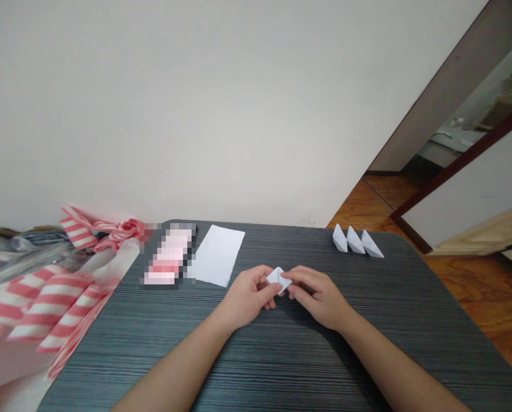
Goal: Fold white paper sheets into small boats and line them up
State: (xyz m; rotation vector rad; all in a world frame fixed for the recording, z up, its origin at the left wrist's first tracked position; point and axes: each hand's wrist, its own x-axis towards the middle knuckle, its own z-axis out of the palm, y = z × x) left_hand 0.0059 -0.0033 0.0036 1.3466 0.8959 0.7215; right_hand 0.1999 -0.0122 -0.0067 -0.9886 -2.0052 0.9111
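Between my hands, above the middle of the dark table (247,366), is a small folded white paper (276,277), diamond-shaped with a crease down its front. My left hand (251,294) pinches its left side, the thumb lying across the lower front. My right hand (318,294) grips the right corner between thumb and fingers. Some fingertips behind the paper are hidden. Toward the far right of the table stand three folded paper boats (356,240) in a row. A stack of white paper sheets (219,254) lies beyond my left hand.
A pixelated, blurred-out object (168,254) lies at the table's far left. Red-and-white striped cloth (54,300) is heaped beside the left edge. A pale wall (221,114) rises behind the table, with wooden floor (483,286) to the right.
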